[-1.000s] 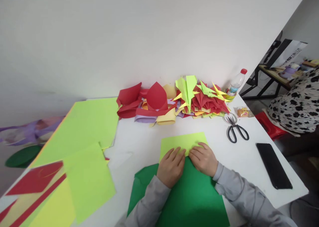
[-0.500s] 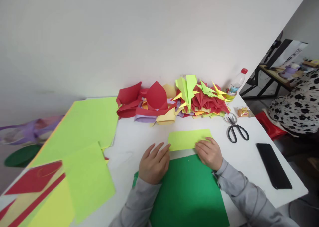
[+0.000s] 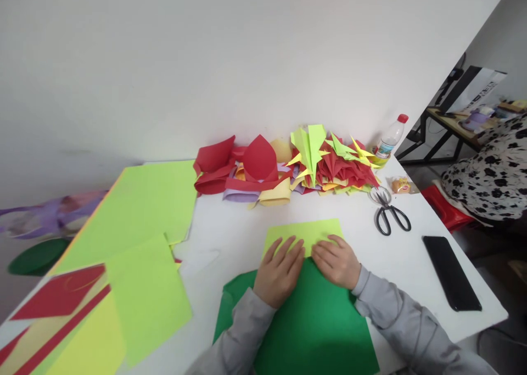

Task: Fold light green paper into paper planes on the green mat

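A folded-looking strip of lime-green paper (image 3: 303,232) lies on the white table, its near edge meeting a large green sheet (image 3: 313,320). My left hand (image 3: 280,270) lies on the left part of the strip, fingers stretched out and slightly apart, the thumb out of sight. On the right part rests my right hand (image 3: 336,261), its fingers laid across the near edge and pointing left, close to the left fingertips. Neither hand lifts the paper. Whether the thumbs reach under the edge is hidden.
Paper planes (image 3: 308,150) and red paper hats (image 3: 260,160) are heaped along the wall. Scissors (image 3: 389,213), a phone (image 3: 450,273), a snack packet (image 3: 400,185) and a bottle (image 3: 389,139) stand or lie at right. Lime sheets (image 3: 148,298) cover the left. A person (image 3: 489,172) is at far right.
The lime strip has shifted a little left and turned slightly. My left hand has slid right onto it, and my right hand has moved slightly left, so both are closer together.
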The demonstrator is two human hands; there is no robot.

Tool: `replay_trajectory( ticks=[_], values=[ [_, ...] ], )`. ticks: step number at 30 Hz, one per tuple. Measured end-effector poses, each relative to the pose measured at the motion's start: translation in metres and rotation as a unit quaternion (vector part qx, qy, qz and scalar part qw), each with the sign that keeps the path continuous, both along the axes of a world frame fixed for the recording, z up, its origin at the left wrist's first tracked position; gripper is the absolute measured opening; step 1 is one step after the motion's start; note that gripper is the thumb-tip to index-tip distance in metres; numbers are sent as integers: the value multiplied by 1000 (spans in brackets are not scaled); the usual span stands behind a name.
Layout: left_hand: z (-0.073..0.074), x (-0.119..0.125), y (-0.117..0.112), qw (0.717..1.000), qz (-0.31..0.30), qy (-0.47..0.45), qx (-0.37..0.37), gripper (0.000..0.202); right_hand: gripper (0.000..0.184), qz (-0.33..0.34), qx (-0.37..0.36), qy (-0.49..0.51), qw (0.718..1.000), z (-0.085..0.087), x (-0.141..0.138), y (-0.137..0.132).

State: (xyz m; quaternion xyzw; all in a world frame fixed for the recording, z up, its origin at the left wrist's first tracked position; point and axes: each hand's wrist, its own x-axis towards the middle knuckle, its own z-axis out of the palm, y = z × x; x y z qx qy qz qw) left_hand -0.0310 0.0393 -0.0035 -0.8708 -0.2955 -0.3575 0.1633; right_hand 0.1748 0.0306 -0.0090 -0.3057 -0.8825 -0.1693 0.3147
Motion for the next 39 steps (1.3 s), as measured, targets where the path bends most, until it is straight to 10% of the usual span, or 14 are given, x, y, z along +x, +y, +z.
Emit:
replay_trajectory(
  ticks=[26, 39],
  values=[
    [-11, -25, 11, 999, 24, -30, 1, 34, 17, -134, -12, 113, 984, 8, 43, 8],
    [-10, 4, 1, 999, -31, -8, -3, 20, 15, -10, 4, 42, 999, -3, -13, -3]
  ],
)
